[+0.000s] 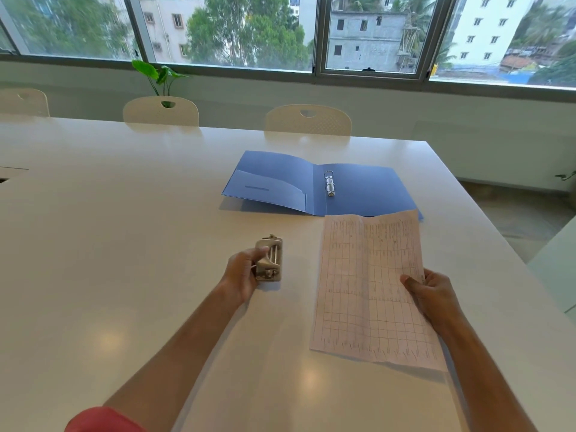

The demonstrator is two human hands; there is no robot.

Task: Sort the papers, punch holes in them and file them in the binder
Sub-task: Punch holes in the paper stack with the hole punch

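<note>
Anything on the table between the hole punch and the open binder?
Nothing: head view shows bare white table between the hole punch in the left hand and the blue binder.

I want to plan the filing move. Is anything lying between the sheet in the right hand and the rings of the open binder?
Nothing visible does. The paper in the right hand ends just short of the open binder; the rings stand bare. The hole punch, in the left hand, sits off to the left.

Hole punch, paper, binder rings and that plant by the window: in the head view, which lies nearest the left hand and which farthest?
1. Hole punch: gripped in the left hand itself.
2. Paper: to its right, held by the right hand.
3. Binder rings: farther up the table, in the open blue binder.
4. Plant: beyond the chairs, at the window.
</note>
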